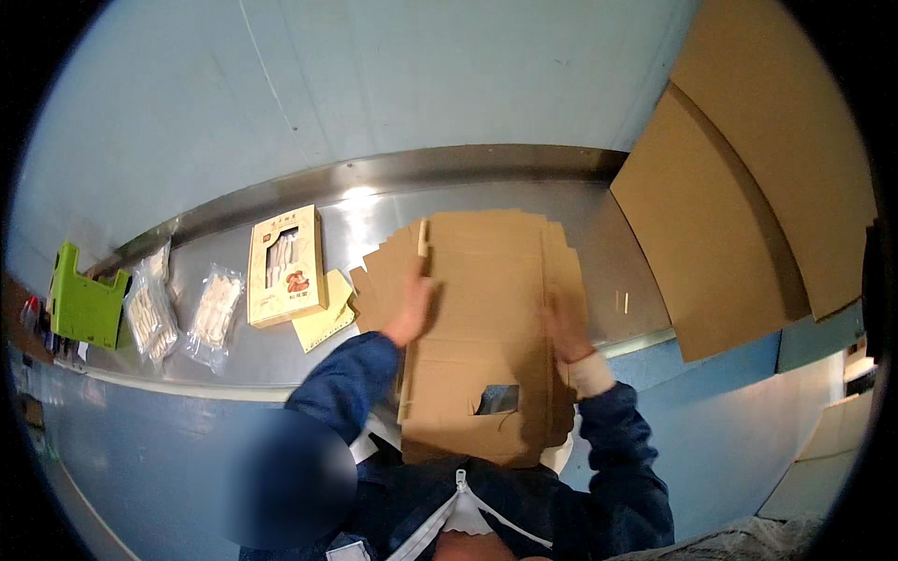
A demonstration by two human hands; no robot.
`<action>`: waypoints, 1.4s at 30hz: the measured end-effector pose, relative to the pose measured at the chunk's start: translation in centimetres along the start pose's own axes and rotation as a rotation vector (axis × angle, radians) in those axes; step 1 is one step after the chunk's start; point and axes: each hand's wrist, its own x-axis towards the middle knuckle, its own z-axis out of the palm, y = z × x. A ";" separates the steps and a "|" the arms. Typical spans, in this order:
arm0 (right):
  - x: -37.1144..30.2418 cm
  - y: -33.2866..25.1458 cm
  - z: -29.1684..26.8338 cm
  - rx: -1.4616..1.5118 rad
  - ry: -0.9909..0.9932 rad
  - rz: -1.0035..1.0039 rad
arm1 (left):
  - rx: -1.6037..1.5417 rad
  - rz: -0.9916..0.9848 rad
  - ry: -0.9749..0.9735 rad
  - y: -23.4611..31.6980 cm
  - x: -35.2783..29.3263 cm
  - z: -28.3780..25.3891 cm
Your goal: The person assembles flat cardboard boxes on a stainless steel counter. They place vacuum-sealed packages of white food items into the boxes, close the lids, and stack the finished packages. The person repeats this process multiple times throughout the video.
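Observation:
A flat, creased brown cardboard box blank point(479, 309) lies in front of me, its near end against my body. It has notched flaps along its sides and a small window cut-out near its lower end. My left hand point(412, 307) rests along the left fold line, fingers stretched out against the side flap. On the right side flap lies my right hand point(566, 329), its fingers extended along the crease and slightly blurred. Neither hand is wrapped round anything that I can see.
A printed cream box point(287, 266) with a window stands left of the blank, over yellow note paper point(327, 313). Clear bags of pale strips point(217, 307) and a green plastic holder point(86, 297) sit farther left on the metal table point(613, 234). Large cardboard sheets point(711, 224) lean at right.

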 end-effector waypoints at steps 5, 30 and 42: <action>-6.4 -2.1 -6.0 -0.775 0.008 -0.552 | 1.088 0.658 -0.252 4.6 -4.2 -8.0; -4.1 -5.2 2.9 -0.476 -0.134 -0.611 | 0.900 0.543 -0.512 4.1 -5.1 -1.8; -3.1 -6.0 2.1 -0.446 -0.283 -0.621 | 0.883 0.525 -0.497 3.2 -5.3 -2.0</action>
